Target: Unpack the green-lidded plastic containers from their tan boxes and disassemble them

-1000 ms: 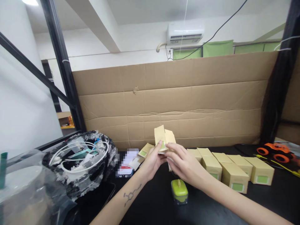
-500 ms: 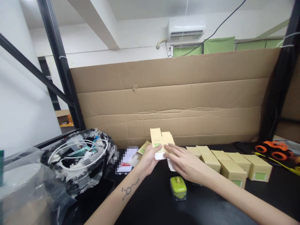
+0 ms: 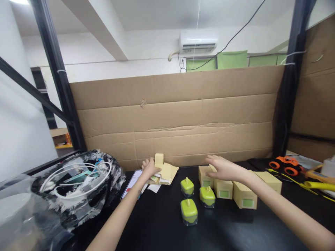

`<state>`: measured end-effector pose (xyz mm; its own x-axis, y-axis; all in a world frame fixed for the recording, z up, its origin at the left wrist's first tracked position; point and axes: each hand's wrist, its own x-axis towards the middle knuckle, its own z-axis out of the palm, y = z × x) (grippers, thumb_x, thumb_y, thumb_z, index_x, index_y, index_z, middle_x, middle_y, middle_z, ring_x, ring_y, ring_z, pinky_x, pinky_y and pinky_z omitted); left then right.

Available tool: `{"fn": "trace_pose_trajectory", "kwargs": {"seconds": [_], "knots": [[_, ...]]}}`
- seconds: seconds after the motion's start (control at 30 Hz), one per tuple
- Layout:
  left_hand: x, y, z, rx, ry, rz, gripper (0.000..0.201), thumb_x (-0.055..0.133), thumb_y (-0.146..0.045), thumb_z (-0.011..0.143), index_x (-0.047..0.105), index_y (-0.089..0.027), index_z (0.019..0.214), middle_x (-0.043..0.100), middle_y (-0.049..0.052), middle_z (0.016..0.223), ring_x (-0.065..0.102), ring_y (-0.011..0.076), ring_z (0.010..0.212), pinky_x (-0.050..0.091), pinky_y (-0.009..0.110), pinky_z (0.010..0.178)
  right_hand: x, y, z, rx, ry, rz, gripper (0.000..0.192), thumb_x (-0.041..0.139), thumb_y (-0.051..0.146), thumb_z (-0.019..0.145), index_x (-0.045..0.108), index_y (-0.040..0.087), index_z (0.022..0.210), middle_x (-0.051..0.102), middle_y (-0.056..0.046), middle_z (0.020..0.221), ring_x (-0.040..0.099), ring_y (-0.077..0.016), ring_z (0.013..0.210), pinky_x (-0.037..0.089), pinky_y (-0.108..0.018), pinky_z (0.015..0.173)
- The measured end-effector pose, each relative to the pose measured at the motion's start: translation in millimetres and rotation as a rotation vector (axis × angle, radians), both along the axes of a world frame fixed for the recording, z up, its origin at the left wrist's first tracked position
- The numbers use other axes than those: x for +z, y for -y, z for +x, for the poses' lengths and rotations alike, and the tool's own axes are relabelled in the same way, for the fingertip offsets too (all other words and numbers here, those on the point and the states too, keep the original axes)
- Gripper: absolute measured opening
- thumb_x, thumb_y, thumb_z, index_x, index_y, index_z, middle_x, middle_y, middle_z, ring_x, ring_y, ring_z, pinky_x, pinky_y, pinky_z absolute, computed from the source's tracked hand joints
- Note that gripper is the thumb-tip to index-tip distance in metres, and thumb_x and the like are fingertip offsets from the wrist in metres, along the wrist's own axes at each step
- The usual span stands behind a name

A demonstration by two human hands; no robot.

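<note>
My left hand (image 3: pixel 149 168) is at the pile of flattened cream cartons at the back, its fingers bent and its thumb against the left part of an unfolded carton (image 3: pixel 165 171). The fingertips are partly hidden. My right hand (image 3: pixel 221 168) reaches over the closed cream boxes with fingers stretched and nothing held; its thumb is close to the leftmost box (image 3: pixel 205 177). Between the hands stand three green-lidded clear containers with small loop handles: one at the back (image 3: pixel 187 187), another on the right (image 3: pixel 207 197), and one in front (image 3: pixel 188 212).
Several cream boxes with green labels (image 3: pixel 244 195) stand in a row on the black table (image 3: pixel 162 226). A phone (image 3: pixel 131 184) lies left of the cartons. Further left is a fluffy basket (image 3: pixel 78 188) holding cables. An orange toy truck (image 3: pixel 285 165) sits at right, before the cardboard wall (image 3: pixel 172 115).
My left hand has carried the unfolded carton left onto the pile. My right hand has let go of it and moved right over the boxes. The view has turned slightly right.
</note>
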<state>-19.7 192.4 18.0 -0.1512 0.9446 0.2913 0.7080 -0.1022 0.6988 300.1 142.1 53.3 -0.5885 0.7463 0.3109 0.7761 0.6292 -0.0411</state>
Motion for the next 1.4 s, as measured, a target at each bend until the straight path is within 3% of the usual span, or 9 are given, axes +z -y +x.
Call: {"fn": "trace_pose_trajectory", "kwargs": {"seconds": [0.2, 0.47, 0.63, 0.73, 0.9, 1.03, 1.13, 1.23, 1.4], "knots": [[-2.7, 6, 8, -0.006, -0.201, -0.042, 0.027, 0.052, -0.032, 0.089, 0.055, -0.018, 0.112, 0.056, 0.008, 0.116, 0.057, 0.0197, 0.099, 0.049, 0.040, 0.084, -17.0, -27, -11, -0.069, 0.044, -0.115, 0.056, 0.075, 0.023, 0.052, 0.064, 0.016, 0.106, 0.067, -0.014, 0.104, 0.060, -0.0356, 0.100, 0.045, -0.047, 0.086], [41.6, 30, 19, -0.074, -0.210, 0.226, 0.036, 0.050, -0.031, 0.086, 0.052, -0.014, 0.119, 0.051, 0.017, 0.123, 0.037, 0.0334, 0.123, 0.022, 0.050, 0.104, 28.7, -12, -5, 0.023, -0.188, -0.047, 0.055, 0.070, 0.025, 0.065, 0.053, 0.014, 0.116, 0.059, -0.011, 0.112, 0.058, -0.0249, 0.102, 0.045, -0.035, 0.086], [50.4, 70, 62, -0.588, -0.224, 0.251, 0.090, 0.073, -0.044, 0.065, 0.027, -0.023, 0.139, 0.038, 0.009, 0.141, 0.038, 0.0263, 0.126, 0.033, 0.036, 0.103, 25.9, 5, -33, 0.192, -0.356, -0.035, 0.056, 0.076, 0.032, 0.064, 0.052, 0.018, 0.113, 0.059, -0.008, 0.110, 0.057, -0.0238, 0.102, 0.045, -0.035, 0.087], [48.0, 80, 74, -0.738, -0.234, 0.244, 0.086, 0.067, -0.042, 0.073, 0.020, -0.021, 0.142, 0.031, 0.011, 0.145, 0.034, 0.0249, 0.130, 0.031, 0.037, 0.106, 13.9, 12, -50, 0.218, -0.379, 0.014, 0.053, 0.076, 0.033, 0.064, 0.053, 0.020, 0.110, 0.060, -0.008, 0.103, 0.058, -0.0255, 0.096, 0.046, -0.038, 0.082], [44.7, 78, 63, -0.601, -0.249, 0.192, 0.085, 0.068, -0.045, 0.071, 0.026, -0.017, 0.139, 0.044, 0.015, 0.135, 0.045, 0.0282, 0.120, 0.037, 0.041, 0.098, -0.3, 21, -60, 0.081, -0.450, 0.245, 0.042, 0.074, 0.031, 0.066, 0.049, 0.019, 0.098, 0.055, -0.008, 0.095, 0.055, -0.0264, 0.088, 0.045, -0.039, 0.074], [45.5, 79, 57, -0.585, -0.334, 0.203, 0.049, 0.070, -0.032, 0.065, 0.052, -0.019, 0.108, 0.053, 0.006, 0.106, 0.055, 0.0239, 0.097, 0.044, 0.035, 0.083, -0.3, 29, -54, 0.380, -0.528, -0.005, 0.020, 0.058, 0.036, 0.082, 0.047, 0.021, 0.090, 0.056, -0.004, 0.093, 0.056, -0.0183, 0.082, 0.046, -0.030, 0.070], [46.8, 82, 58, -0.568, -0.354, 0.205, 0.041, 0.068, -0.024, 0.062, 0.045, -0.019, 0.096, 0.052, 0.002, 0.092, 0.056, 0.0204, 0.083, 0.044, 0.030, 0.070, 4.5, 32, -50, 0.449, -0.508, -0.099, 0.021, 0.037, 0.035, 0.094, 0.052, 0.022, 0.101, 0.060, -0.004, 0.106, 0.057, -0.0175, 0.093, 0.045, -0.030, 0.079], [47.3, 83, 59, -0.562, -0.328, 0.209, 0.039, 0.065, -0.026, 0.065, 0.037, -0.021, 0.092, 0.051, -0.001, 0.084, 0.055, 0.0182, 0.073, 0.042, 0.027, 0.062, 9.2, 31, -52, 0.366, -0.323, -0.027, 0.030, 0.030, 0.034, 0.096, 0.051, 0.024, 0.117, 0.063, -0.005, 0.111, 0.059, -0.0210, 0.096, 0.043, -0.035, 0.082], [45.9, 80, 59, -0.527, -0.387, 0.327, 0.038, 0.063, -0.020, 0.068, 0.037, -0.022, 0.095, 0.053, 0.001, 0.087, 0.056, 0.0198, 0.079, 0.044, 0.030, 0.066, 10.9, 26, -56, 0.160, -0.311, 0.061, 0.041, 0.026, 0.034, 0.096, 0.064, 0.019, 0.091, 0.068, -0.009, 0.088, 0.061, -0.0245, 0.085, 0.041, -0.039, 0.080]]}}
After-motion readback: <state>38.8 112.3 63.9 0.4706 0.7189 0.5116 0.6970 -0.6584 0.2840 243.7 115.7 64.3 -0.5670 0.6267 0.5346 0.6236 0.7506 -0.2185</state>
